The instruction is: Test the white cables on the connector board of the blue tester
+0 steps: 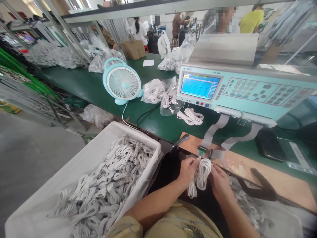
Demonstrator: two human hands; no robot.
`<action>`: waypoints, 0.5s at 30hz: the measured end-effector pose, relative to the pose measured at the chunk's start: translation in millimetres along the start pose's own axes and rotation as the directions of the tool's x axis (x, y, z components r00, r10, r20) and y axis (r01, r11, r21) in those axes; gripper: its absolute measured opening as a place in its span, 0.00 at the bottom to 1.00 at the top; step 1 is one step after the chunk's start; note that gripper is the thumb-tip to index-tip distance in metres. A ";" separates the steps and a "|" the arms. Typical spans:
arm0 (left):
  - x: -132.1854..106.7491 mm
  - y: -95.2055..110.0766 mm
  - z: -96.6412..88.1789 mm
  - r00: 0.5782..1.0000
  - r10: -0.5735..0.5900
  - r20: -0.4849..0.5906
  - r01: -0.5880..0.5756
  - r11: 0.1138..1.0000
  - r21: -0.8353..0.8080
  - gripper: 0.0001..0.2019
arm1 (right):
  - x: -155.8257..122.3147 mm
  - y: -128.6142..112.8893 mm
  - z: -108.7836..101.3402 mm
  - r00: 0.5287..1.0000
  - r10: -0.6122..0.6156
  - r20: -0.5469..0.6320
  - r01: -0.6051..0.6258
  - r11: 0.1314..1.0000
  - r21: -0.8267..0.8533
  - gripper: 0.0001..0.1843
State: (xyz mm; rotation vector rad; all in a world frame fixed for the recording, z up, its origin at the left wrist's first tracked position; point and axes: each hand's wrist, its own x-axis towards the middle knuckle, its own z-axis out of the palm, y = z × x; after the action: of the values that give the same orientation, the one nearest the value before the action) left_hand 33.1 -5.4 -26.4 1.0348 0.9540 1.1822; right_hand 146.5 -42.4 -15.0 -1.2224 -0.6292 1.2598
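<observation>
We pinch cords (204, 173) in left hand (187, 172) and right hand (220, 181), probably plugging into the board (202, 152) at twelve o'clock, next needing careful alignment.

Cable bundle (204, 174) before tester (260, 87); bin (74, 165) left, fan (123, 83) behind bin.

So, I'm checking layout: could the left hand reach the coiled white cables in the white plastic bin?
Likely yes: the left hand holds a bundled white cable, but only the bin's rim seems between it and those cables.
</observation>
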 end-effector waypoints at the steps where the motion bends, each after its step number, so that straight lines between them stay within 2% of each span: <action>1: 0.3 0.6 0.0 1.000 -0.014 0.005 0.014 1.000 -0.007 0.15 | 0.6 0.1 0.2 1.000 -0.003 -0.010 0.003 1.000 0.001 0.13; 8: 7.7 0.8 -2.0 0.996 -0.056 0.062 0.054 0.998 0.032 0.16 | 1.7 3.5 -2.7 1.000 0.001 -0.019 -0.002 1.000 -0.010 0.17; 12: 14.6 -0.3 -0.8 0.991 -0.059 0.117 0.048 0.995 0.093 0.15 | 3.5 7.0 -5.2 1.000 0.007 -0.027 -0.007 1.000 -0.015 0.20; 15: 18.2 0.8 1.8 0.992 -0.038 0.119 0.026 0.995 0.099 0.16 | 4.8 6.9 -3.1 0.999 -0.015 -0.036 0.015 1.000 -0.015 0.21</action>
State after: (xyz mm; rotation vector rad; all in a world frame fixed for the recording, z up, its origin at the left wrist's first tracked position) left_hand 37.1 12.5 -25.9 1.1516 0.9360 1.0430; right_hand 148.0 -39.9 -23.4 -1.2476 -0.6208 1.2196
